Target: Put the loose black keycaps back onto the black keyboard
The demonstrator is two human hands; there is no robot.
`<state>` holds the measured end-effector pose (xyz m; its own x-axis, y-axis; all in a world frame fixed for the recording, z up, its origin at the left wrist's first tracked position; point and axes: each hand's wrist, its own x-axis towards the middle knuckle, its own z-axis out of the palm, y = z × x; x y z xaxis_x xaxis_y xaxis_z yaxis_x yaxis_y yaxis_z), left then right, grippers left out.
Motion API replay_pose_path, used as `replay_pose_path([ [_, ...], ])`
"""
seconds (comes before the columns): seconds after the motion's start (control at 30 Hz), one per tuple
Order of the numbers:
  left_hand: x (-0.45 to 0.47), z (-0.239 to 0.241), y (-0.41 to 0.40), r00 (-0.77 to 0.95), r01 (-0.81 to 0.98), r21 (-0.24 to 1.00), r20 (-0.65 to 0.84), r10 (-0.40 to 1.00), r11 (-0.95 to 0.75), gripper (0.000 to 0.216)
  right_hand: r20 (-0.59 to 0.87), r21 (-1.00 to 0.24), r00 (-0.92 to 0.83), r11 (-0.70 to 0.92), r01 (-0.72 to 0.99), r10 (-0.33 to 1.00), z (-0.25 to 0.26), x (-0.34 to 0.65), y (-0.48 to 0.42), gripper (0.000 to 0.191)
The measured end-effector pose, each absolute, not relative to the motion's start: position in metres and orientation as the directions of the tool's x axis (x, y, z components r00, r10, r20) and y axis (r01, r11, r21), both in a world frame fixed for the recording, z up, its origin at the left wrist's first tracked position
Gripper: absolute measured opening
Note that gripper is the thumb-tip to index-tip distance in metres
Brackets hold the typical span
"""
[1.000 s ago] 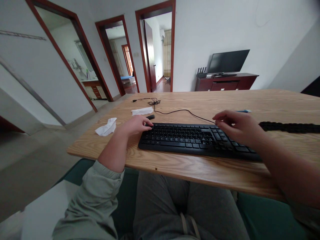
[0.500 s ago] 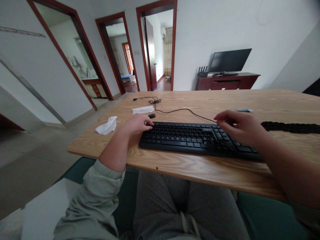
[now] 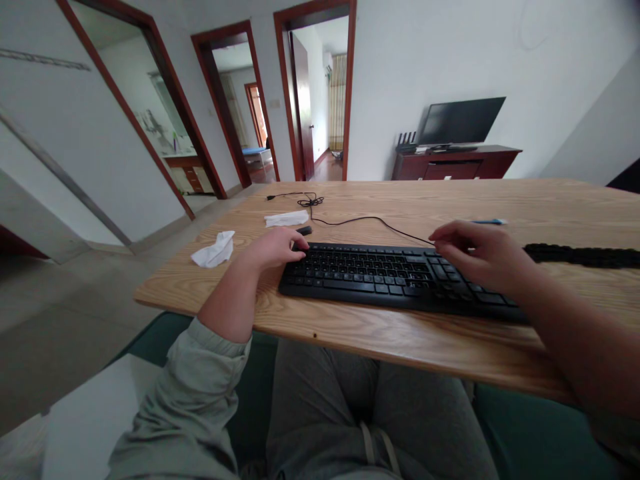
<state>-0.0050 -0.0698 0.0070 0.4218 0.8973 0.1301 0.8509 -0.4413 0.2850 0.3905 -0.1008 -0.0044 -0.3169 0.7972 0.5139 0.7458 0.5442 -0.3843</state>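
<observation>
A black keyboard (image 3: 357, 268) lies flat along the near side of the wooden table. My left hand (image 3: 275, 249) is at its upper left corner, thumb and fingers closed on the edge. Over the number-pad end hovers my right hand (image 3: 477, 248), thumb and index finger pinched together. Whatever is between those fingertips, if anything, is too small to make out. The keyboard's thin black cable (image 3: 370, 218) runs from behind my right fingertips to a tied coil at the back. Just beyond my left hand lies a small black object (image 3: 304, 231).
Two white tissues, one crumpled (image 3: 215, 251) and one folded (image 3: 287, 219), lie on the table (image 3: 200, 287) at left. A long bumpy black strip (image 3: 583, 256) lies at right, near a thin blue-and-white item (image 3: 490, 221). A television (image 3: 463, 121) stands on a cabinet beyond.
Both hands and the keyboard stay practically where they were. The whole view has shifted only very slightly.
</observation>
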Motion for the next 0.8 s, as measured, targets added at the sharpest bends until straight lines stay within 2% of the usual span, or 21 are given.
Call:
replay_pose_path([
  [0.13,-0.0042,0.0064,-0.0708,0.404,0.837,0.339,0.146,0.903,-0.430,0.029,0.514,-0.380,-0.317,0.543,0.749,0.797,-0.0045,0.3906,-0.1010,0.016],
  [0.8,-0.0053,0.0083,-0.0695,0.441,0.851,0.255,0.131,0.888,-0.460,0.025,0.496,-0.402,-0.316,0.536,0.743,0.809,-0.0057,0.3912,-0.1005,0.016],
])
